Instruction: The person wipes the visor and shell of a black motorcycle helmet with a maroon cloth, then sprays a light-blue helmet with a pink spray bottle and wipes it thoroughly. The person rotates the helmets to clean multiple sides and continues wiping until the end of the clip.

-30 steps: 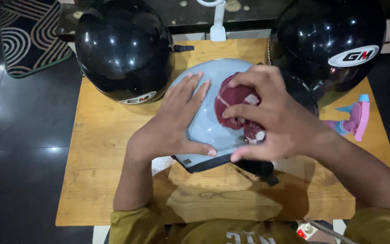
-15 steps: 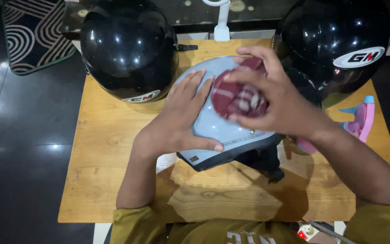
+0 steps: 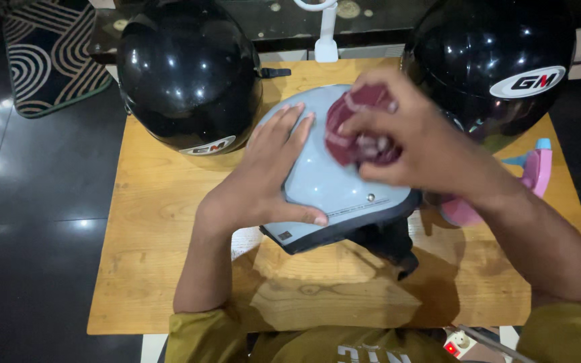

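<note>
**Cloth's moved up to the far side of the grey helmet**

The wooden surface (image 3: 169, 222) carries two black helmets (image 3: 186, 70), far left and far right. The grey helmet (image 3: 334, 181) sits centre; the left hand (image 3: 263, 178) is still flat on its left side, open, gripping nothing. The right hand (image 3: 415, 144), grip bunched around the maroon cloth (image 3: 354, 131), has slid from the near rim toward the crown's far side, so the wiping stroke continues. A pink spray bottle (image 3: 536, 171) lies right.

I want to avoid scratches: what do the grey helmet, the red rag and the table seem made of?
Grey helmet: likely hard plastic, smooth satin shell with soft sheen. Red rag: soft woven cloth, bunched and creased under the right hand. Table: wood or wood veneer, visible grain and knots.
</note>
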